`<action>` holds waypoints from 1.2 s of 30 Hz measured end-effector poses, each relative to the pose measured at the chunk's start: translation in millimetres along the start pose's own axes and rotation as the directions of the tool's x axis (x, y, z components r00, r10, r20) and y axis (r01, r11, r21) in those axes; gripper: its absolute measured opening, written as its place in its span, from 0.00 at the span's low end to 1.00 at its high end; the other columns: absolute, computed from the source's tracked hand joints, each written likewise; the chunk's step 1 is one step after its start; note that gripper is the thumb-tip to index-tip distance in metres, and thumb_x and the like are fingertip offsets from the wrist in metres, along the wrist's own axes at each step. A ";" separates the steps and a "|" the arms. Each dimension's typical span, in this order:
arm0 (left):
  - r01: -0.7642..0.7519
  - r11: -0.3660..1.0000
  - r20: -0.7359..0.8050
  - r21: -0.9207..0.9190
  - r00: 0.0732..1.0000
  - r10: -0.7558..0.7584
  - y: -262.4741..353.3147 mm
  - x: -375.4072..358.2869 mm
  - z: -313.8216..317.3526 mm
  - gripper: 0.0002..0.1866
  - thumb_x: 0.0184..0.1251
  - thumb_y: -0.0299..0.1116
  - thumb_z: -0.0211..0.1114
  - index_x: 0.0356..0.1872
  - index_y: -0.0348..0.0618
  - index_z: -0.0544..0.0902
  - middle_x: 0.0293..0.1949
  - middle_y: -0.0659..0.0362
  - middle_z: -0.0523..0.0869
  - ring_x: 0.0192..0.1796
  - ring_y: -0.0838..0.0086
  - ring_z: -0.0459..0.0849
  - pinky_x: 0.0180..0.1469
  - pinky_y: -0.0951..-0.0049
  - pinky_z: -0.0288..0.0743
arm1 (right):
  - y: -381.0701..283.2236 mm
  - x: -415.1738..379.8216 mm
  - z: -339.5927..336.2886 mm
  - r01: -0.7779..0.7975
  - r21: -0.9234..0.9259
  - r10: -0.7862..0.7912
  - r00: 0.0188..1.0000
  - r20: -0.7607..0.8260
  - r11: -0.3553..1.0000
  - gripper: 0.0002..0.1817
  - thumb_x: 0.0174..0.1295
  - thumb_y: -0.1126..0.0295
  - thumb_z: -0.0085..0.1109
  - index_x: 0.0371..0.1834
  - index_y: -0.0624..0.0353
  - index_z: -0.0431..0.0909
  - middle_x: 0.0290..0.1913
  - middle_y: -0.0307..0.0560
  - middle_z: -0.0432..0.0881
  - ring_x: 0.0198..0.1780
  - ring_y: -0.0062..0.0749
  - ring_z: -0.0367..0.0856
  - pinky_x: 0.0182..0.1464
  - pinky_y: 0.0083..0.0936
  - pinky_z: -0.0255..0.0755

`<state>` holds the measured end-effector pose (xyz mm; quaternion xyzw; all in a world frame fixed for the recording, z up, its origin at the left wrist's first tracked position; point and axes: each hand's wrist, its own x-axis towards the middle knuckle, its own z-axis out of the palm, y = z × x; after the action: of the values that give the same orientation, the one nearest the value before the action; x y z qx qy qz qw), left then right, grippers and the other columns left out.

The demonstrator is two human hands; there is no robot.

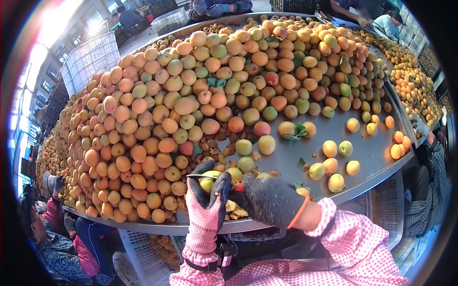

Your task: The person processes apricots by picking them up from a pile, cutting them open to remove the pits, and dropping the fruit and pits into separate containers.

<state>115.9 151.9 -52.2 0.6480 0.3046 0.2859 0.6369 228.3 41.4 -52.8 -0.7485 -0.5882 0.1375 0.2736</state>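
Note:
My left hand (208, 190), in a pink and dark glove, is closed around a green fruit (208, 182) near the table's front edge. A thin curved strip crosses over that fruit. Just to its right, my right hand (272, 198), in a dark glove with an orange cuff, is closed around a red handle (240, 187); the rest of that tool is hidden. Cut yellow pieces (234, 209) lie below and between the hands. Behind them are green fruits (245, 164) and a large heap of orange and yellow fruit (191, 105).
The metal table (343, 128) has a raised rim in front. Loose fruits (330, 166) lie to the right. White crates (389, 202) stand below the front edge, another (90, 62) at back left. Co-workers (47, 248) are at the left, right and far side.

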 end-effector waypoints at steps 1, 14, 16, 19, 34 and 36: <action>0.003 1.000 -0.013 -0.001 1.000 -0.003 6.5 0.7 1.7 0.17 0.68 0.29 0.59 0.56 0.37 0.73 0.40 0.61 0.80 0.39 0.80 0.80 0.42 0.79 0.77 | 4.5 -0.3 0.0 -0.004 -0.005 0.004 1.000 -0.008 1.000 0.15 0.63 0.61 0.52 0.37 0.65 0.70 0.21 0.57 0.78 0.25 0.47 0.82 0.21 0.41 0.72; 0.329 0.616 0.249 -0.716 0.944 -0.216 4.1 14.1 -22.4 0.34 0.71 0.57 0.48 0.60 0.31 0.69 0.36 0.52 0.84 0.28 0.70 0.80 0.33 0.71 0.74 | 15.9 -26.6 -25.6 -0.229 -0.166 0.197 0.961 -0.192 0.959 0.15 0.60 0.60 0.56 0.37 0.63 0.75 0.21 0.55 0.78 0.23 0.47 0.81 0.24 0.40 0.73; 0.421 0.554 0.347 -0.718 0.907 -0.238 1.3 9.1 -16.6 0.36 0.70 0.58 0.47 0.59 0.29 0.69 0.36 0.49 0.83 0.31 0.66 0.81 0.37 0.65 0.74 | 31.1 -22.7 -19.4 -0.222 -0.315 0.123 0.945 -0.304 0.923 0.18 0.63 0.55 0.56 0.37 0.63 0.74 0.21 0.54 0.78 0.22 0.49 0.80 0.23 0.41 0.73; 0.506 0.319 0.454 -0.802 0.862 -0.224 1.4 11.9 -14.8 0.37 0.72 0.58 0.39 0.58 0.26 0.70 0.36 0.47 0.83 0.32 0.64 0.83 0.37 0.65 0.77 | 22.3 -21.3 -28.9 -0.270 -0.224 0.211 0.943 -0.257 0.936 0.18 0.62 0.56 0.57 0.35 0.62 0.73 0.23 0.54 0.79 0.23 0.47 0.81 0.25 0.39 0.74; 0.295 0.931 0.307 -0.216 0.926 -0.222 18.8 1.3 9.0 0.23 0.73 0.46 0.49 0.55 0.36 0.74 0.33 0.58 0.82 0.25 0.80 0.78 0.25 0.80 0.70 | -6.8 -3.3 -19.0 -0.077 0.682 0.295 0.932 -0.209 0.727 0.13 0.63 0.65 0.59 0.43 0.63 0.74 0.30 0.58 0.80 0.33 0.53 0.81 0.32 0.37 0.72; 0.287 0.864 0.299 -0.413 0.939 -0.169 8.2 4.2 7.8 0.28 0.72 0.50 0.49 0.61 0.38 0.70 0.37 0.57 0.82 0.25 0.81 0.77 0.24 0.84 0.66 | -3.0 -2.0 -15.5 0.099 0.607 0.175 0.910 -0.375 0.788 0.13 0.63 0.65 0.59 0.43 0.63 0.75 0.29 0.59 0.80 0.33 0.51 0.81 0.31 0.37 0.71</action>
<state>124.8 150.0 -44.3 0.4727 0.2213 0.1859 0.8325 233.5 36.2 -38.7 -0.6421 -0.4246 0.1656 0.6164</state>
